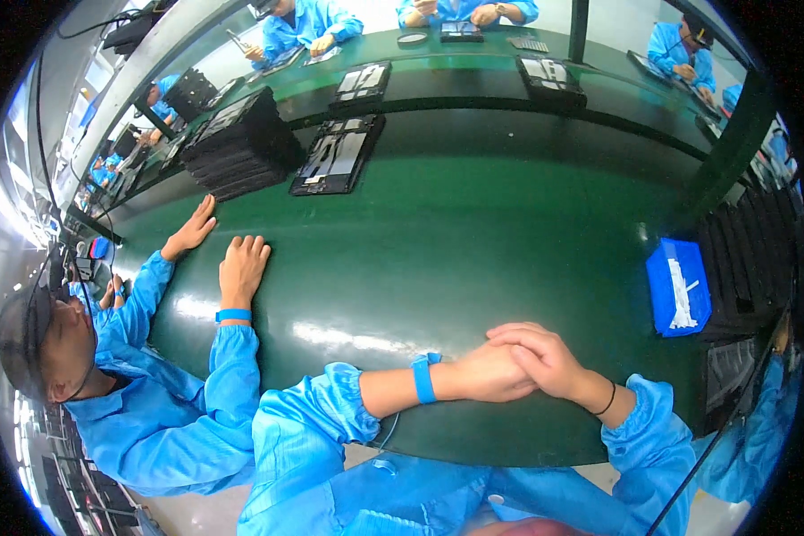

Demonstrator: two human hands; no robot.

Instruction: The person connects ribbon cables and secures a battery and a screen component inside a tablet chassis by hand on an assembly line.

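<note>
Right hand (pixel 552 359) has fingers wrapped over left hand (pixel 487 375), left fingers hidden, can't tell their state; both sit left of blue bin (pixel 659 295) on green bench (pixel 420 259), black stack (pixel 749 259) just right of bin.

Head-worn fisheye view, close above the green table (pixel 438 255), facing down and forward across it

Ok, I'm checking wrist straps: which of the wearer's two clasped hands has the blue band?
The left hand: a wide blue band circles its wrist, while the right hand has a thin black band.
</note>
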